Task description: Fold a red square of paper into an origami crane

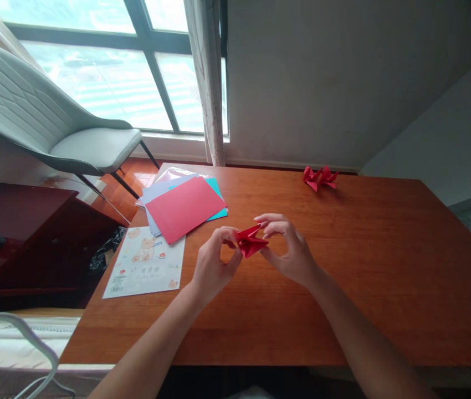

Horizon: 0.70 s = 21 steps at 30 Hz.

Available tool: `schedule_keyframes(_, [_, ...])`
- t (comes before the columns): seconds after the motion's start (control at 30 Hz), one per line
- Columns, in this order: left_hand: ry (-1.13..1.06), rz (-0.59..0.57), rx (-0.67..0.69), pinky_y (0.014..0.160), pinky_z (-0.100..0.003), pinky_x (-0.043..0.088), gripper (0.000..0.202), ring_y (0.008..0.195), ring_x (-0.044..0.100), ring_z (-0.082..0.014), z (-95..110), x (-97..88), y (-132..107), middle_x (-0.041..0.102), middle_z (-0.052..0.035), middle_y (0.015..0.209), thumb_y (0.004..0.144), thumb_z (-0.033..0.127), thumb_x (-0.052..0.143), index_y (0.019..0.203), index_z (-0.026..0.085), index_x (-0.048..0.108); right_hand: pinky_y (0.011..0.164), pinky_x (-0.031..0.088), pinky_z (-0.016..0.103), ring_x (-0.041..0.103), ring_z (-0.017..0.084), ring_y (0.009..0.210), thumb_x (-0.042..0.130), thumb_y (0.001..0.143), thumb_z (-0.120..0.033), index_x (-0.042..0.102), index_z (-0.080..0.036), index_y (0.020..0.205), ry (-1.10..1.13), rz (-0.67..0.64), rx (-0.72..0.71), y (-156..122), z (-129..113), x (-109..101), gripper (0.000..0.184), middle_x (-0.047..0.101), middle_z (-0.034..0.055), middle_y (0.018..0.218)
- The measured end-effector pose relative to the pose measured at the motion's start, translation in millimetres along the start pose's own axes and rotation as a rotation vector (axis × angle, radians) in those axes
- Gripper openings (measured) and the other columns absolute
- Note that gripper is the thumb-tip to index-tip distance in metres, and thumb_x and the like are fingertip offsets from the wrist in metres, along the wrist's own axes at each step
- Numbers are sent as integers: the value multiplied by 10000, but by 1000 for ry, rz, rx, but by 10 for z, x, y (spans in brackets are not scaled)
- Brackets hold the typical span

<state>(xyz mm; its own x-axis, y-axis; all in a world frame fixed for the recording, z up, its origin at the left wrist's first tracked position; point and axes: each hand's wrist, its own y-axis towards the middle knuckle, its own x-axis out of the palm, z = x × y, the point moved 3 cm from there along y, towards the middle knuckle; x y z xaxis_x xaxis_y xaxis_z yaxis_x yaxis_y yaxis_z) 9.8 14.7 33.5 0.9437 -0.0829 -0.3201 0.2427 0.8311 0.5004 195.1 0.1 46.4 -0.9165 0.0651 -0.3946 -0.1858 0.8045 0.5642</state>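
Note:
A small folded red paper piece is held just above the wooden table between both hands. My left hand pinches its left side with curled fingers. My right hand grips its right side, with the upper fingers stretched over the top. A stack of coloured paper sheets, red on top, lies to the left of the hands. A white sheet printed with a bear lies in front of the stack near the table's left edge.
Finished red paper figures sit at the far edge of the table near the wall. A white chair stands by the window at left. A dark low cabinet is beside the table's left edge.

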Motion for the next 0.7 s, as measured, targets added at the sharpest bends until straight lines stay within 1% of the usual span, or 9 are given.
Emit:
schedule_keyframes(0.1, [25, 32, 43, 733, -235, 522, 287, 784, 620, -108, 19, -7, -16, 662, -11, 972, 803, 45, 652, 994, 219, 527, 896, 567, 388, 635, 209, 1148, 644, 854, -85, 523, -263, 1021, -86, 1, -72, -7, -7, 0, 272, 657, 84, 1214])
schedule_keyframes(0.17, [15, 51, 35, 731, -242, 535, 361, 793, 627, -113, 19, -12, -9, 668, -29, 1013, 816, 62, 659, 1116, 223, 540, 901, 574, 386, 645, 208, 1142, 640, 857, -85, 535, -263, 1014, -106, 4, -79, -9, -9, -2, 260, 665, 85, 1212])
schedule_keyframes(0.23, [9, 30, 42, 749, -256, 548, 409, 839, 646, -130, 32, -13, 16, 673, -51, 1052, 832, 80, 661, 1201, 221, 556, 905, 579, 379, 653, 205, 1138, 636, 860, -85, 549, -260, 1018, -117, 5, -82, -9, -20, 1, 251, 665, 89, 1228])
schedule_keyframes(0.27, [10, 8, 56, 765, -265, 553, 389, 871, 655, -141, 43, -13, 32, 676, -59, 1060, 840, 87, 659, 1198, 219, 583, 913, 579, 377, 656, 204, 1137, 637, 861, -85, 555, -258, 1021, -119, 6, -90, -11, -29, 4, 250, 665, 92, 1235])
schedule_keyframes(0.33, [15, -43, 87, 808, -281, 558, 301, 931, 668, -164, 69, -15, 61, 686, -69, 1062, 856, 100, 652, 1134, 214, 654, 931, 577, 373, 659, 204, 1141, 645, 859, -83, 566, -254, 1027, -121, 4, -119, -17, -50, 18, 252, 666, 96, 1245])
schedule_keyframes(0.4, [2, -71, 105, 850, -297, 563, 290, 992, 680, -185, 84, -22, 74, 701, -83, 1105, 867, 108, 642, 1133, 217, 683, 946, 574, 371, 658, 206, 1151, 649, 857, -80, 579, -256, 1035, -122, -1, -147, -26, -67, 34, 259, 666, 95, 1256])
schedule_keyframes(0.5, [-8, -79, 88, 901, -324, 567, 338, 1054, 686, -206, 80, -35, 64, 712, -94, 1172, 879, 115, 627, 1194, 229, 679, 956, 572, 380, 653, 212, 1163, 637, 863, -78, 594, -273, 1058, -125, -22, -148, -32, -83, 36, 279, 658, 87, 1281])
schedule_keyframes(0.6, [-3, -63, 46, 921, -340, 566, 329, 1070, 687, -214, 64, -49, 48, 721, -95, 1174, 878, 125, 632, 1185, 229, 689, 968, 558, 424, 632, 234, 1185, 613, 859, -76, 594, -288, 1089, -128, -54, -130, -24, -114, -3, 313, 639, 86, 1310])
schedule_keyframes(0.7, [-1, -56, 10, 910, -345, 569, 313, 1058, 691, -219, 55, -57, 53, 734, -96, 1147, 872, 128, 631, 1164, 220, 699, 987, 529, 477, 602, 265, 1203, 609, 840, -91, 586, -285, 1123, -105, -64, -101, -9, -157, -66, 344, 620, 91, 1321])
